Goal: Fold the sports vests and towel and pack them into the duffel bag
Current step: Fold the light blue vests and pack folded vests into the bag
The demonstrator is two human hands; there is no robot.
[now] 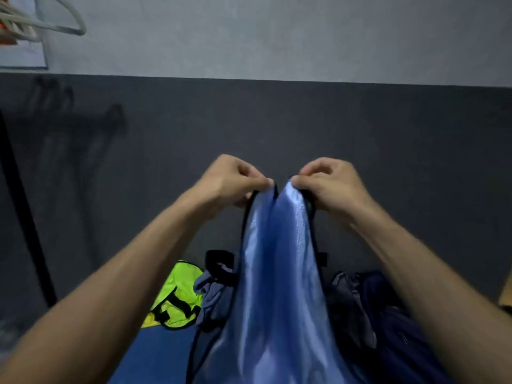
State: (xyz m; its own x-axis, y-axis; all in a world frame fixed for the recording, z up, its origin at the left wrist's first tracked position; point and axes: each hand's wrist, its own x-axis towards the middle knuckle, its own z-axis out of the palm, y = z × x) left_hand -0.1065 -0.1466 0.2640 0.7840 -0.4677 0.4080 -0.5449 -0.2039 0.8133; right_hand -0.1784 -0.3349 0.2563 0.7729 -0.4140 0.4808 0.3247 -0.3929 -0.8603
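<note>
Pinching the shiny blue black-trimmed sports vest (277, 273) by its shoulders, left hand (230, 181) and right hand (329, 184) hold it hanging below; folding probably comes next.

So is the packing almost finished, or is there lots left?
Lots left. Nothing looks folded or packed yet. In hand: the left hand and right hand pinch the top of the blue vest and hold it up. Still waiting: the neon yellow vest lies loose below, beside a crumpled dark pile. I can't pick out the bag.
</note>
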